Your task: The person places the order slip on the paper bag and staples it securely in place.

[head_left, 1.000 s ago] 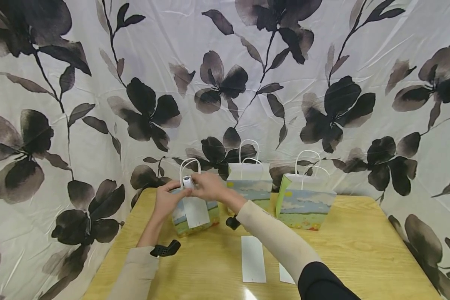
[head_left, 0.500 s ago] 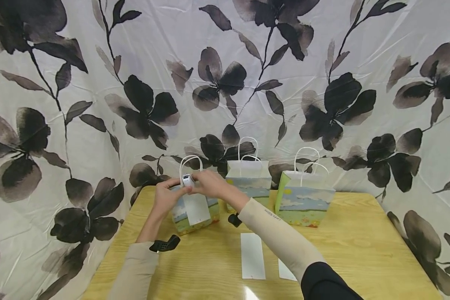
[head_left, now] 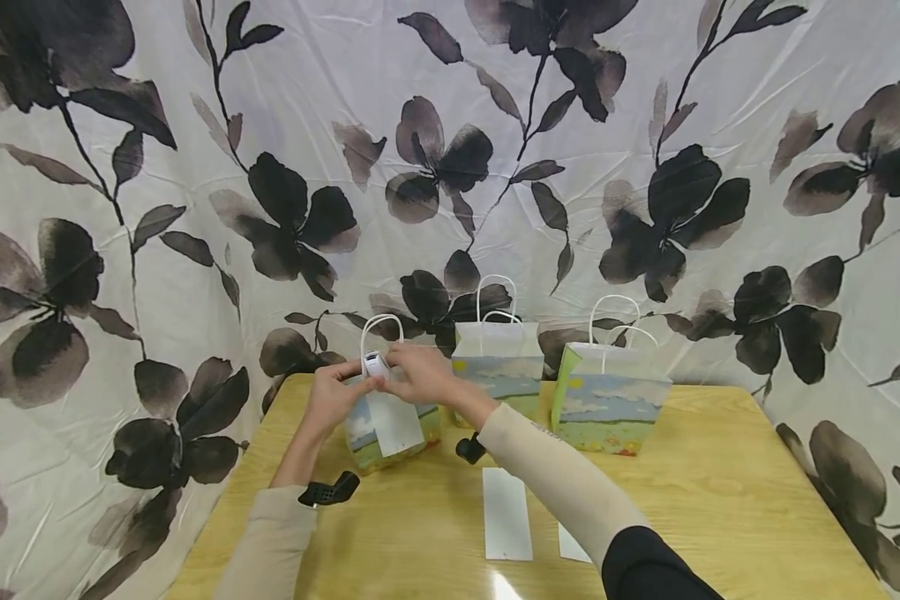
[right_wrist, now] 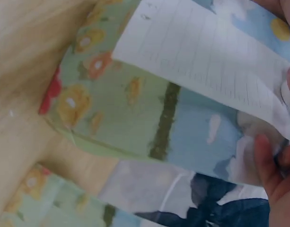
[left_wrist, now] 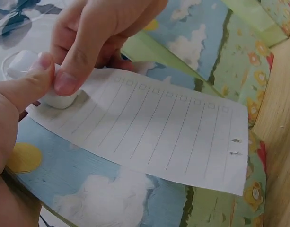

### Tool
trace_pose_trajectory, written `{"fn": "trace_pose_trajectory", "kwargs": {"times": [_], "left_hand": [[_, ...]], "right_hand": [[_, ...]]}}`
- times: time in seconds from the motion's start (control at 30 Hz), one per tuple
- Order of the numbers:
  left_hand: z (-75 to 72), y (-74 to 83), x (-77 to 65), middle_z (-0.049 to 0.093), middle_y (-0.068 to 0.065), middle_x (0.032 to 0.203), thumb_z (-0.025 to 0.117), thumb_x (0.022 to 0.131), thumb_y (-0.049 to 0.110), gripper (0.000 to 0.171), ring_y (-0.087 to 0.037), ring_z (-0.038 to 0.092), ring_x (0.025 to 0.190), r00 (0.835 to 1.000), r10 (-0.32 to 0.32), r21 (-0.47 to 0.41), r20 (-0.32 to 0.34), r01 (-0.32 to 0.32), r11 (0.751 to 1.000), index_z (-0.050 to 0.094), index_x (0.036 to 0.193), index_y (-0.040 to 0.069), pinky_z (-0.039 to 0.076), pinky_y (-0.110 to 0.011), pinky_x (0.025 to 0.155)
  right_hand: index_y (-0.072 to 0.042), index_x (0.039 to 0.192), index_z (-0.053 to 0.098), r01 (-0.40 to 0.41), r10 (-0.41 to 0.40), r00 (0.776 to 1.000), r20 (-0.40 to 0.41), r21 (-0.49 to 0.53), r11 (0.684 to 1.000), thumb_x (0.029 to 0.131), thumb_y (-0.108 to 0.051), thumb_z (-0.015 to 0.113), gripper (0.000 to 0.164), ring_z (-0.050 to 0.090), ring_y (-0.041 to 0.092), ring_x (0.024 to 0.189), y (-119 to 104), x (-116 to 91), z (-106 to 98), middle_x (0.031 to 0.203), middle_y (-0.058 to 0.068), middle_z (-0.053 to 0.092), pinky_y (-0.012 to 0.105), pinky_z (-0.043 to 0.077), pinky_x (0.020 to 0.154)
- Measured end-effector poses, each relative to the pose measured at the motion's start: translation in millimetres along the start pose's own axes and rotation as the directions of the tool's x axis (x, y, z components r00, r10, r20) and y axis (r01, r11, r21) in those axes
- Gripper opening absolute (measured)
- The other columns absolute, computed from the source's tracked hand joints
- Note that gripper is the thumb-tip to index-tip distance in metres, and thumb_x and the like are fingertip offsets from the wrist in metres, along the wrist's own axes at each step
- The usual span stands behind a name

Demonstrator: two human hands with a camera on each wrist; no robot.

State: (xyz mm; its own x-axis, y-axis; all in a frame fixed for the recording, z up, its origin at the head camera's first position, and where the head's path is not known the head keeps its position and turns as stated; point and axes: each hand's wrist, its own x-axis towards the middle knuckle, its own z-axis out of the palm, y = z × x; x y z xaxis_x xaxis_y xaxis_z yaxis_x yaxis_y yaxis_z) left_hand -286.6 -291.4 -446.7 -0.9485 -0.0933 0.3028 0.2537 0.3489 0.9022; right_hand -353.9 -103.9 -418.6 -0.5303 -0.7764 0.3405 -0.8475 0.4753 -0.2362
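Note:
A small white stapler (head_left: 376, 364) sits over the top edge of the left paper bag (head_left: 425, 421), which has a painted meadow and sky. My left hand (head_left: 333, 397) pinches the stapler from the left, its thumb on top. From the other side my right hand (head_left: 424, 374) grips it too, thumb pressed against its front. Under the stapler, a lined checklist sheet (left_wrist: 163, 123) hangs flat against the bag's front. The sheet's upper end is hidden by the stapler and thumbs. Fingers behind the bag are partly hidden.
Two matching paper bags stand to the right, one at the middle (head_left: 502, 375) and one farther right (head_left: 613, 412). Two white sheets lie near the front, one whole (head_left: 507, 513) and one partly under the right sleeve (head_left: 572, 543). A floral curtain (head_left: 450, 208) hangs behind the wooden table (head_left: 720, 500).
Both hands stay on the stapler at the bag's top edge. The view shifts slightly; the stapler and sheet tilt only a little.

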Motion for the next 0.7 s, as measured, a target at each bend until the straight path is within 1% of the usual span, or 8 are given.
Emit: {"fn": "trace_pose_trajectory", "kwargs": {"times": [0.13,0.23,0.33,0.43,0.5,0.57,0.63,0.7], "left_hand": [[1.4,-0.5,0.2,0.070,-0.016,0.104,0.081,0.081,0.030,0.044,-0.025,0.064,0.091,1.000,0.005,0.029,-0.008,-0.005,1.000,0.072,0.113,0.001,0.053,-0.025,0.069],[1.4,1.4,0.5,0.070,-0.016,0.103,0.081,0.082,0.029,0.043,-0.025,0.064,0.091,1.000,0.018,0.049,-0.020,-0.017,0.999,0.072,0.113,0.001,0.052,-0.025,0.068],[0.0,3.1,-0.4,0.070,-0.015,0.106,0.080,0.082,0.034,0.048,-0.025,0.063,0.095,1.000,0.011,0.076,-0.021,-0.009,0.997,0.071,0.116,0.002,0.053,-0.028,0.072],[-2.2,3.9,0.6,0.068,-0.014,0.111,0.078,0.081,0.040,0.054,-0.028,0.062,0.102,1.000,-0.017,0.086,0.010,0.016,0.996,0.069,0.120,0.003,0.053,-0.036,0.079],[-4.3,3.2,0.0,0.067,-0.015,0.116,0.077,0.083,0.040,0.055,-0.030,0.060,0.107,0.998,-0.041,0.083,0.037,0.038,0.996,0.067,0.123,0.003,0.051,-0.041,0.083],[-6.7,1.6,-1.7,0.065,-0.016,0.120,0.075,0.086,0.036,0.052,-0.032,0.059,0.110,0.997,-0.057,0.074,0.055,0.053,0.996,0.066,0.125,0.003,0.051,-0.043,0.085],[-9.0,-0.9,-4.3,0.064,-0.017,0.120,0.072,0.090,0.031,0.046,-0.032,0.060,0.108,0.997,-0.055,0.072,0.054,0.051,0.996,0.066,0.124,0.002,0.052,-0.041,0.083],[-11.1,-3.4,-7.4,0.065,-0.018,0.119,0.071,0.091,0.027,0.041,-0.029,0.063,0.102,0.998,-0.045,0.075,0.033,0.043,0.996,0.067,0.123,0.002,0.054,-0.036,0.078]], "right_hand": [[-0.021,0.086,0.068,0.006,-0.004,0.998,-0.066,0.036,0.999,0.090,-0.047,0.067,0.027,0.043,0.008,0.061,1.3,-0.7,5.2,0.077,-0.009,0.052,0.022,0.034,0.053],[-0.020,0.086,0.070,0.012,-0.008,0.997,-0.081,0.050,0.999,0.089,-0.046,0.069,0.026,0.043,0.008,0.060,2.0,0.8,4.8,0.076,-0.008,0.052,0.022,0.034,0.054],[-0.020,0.091,0.070,0.011,-0.008,0.998,-0.057,0.047,0.999,0.091,-0.045,0.067,0.026,0.044,0.008,0.061,1.4,1.9,3.2,0.079,-0.008,0.053,0.023,0.035,0.055],[-0.018,0.096,0.071,0.000,0.001,1.000,-0.015,0.048,0.999,0.092,-0.045,0.066,0.028,0.046,0.007,0.065,1.9,3.4,0.0,0.085,-0.007,0.054,0.023,0.037,0.058],[-0.017,0.100,0.071,-0.011,0.010,1.000,0.020,0.054,0.999,0.092,-0.045,0.065,0.030,0.048,0.008,0.067,1.5,3.9,-2.0,0.089,-0.006,0.056,0.023,0.039,0.059],[-0.016,0.104,0.071,-0.019,0.017,0.999,0.046,0.051,0.998,0.092,-0.046,0.065,0.032,0.052,0.009,0.072,0.8,4.0,-2.9,0.095,-0.004,0.059,0.024,0.042,0.062],[-0.016,0.108,0.071,-0.029,0.026,0.998,0.063,0.052,0.998,0.091,-0.046,0.066,0.034,0.058,0.012,0.079,-0.4,3.7,-3.6,0.104,-0.001,0.062,0.026,0.046,0.067],[-0.015,0.112,0.070,-0.031,0.028,0.997,0.065,0.051,0.998,0.091,-0.045,0.067,0.037,0.062,0.015,0.092,-1.9,3.6,-3.1,0.115,0.004,0.063,0.029,0.049,0.075]]}}
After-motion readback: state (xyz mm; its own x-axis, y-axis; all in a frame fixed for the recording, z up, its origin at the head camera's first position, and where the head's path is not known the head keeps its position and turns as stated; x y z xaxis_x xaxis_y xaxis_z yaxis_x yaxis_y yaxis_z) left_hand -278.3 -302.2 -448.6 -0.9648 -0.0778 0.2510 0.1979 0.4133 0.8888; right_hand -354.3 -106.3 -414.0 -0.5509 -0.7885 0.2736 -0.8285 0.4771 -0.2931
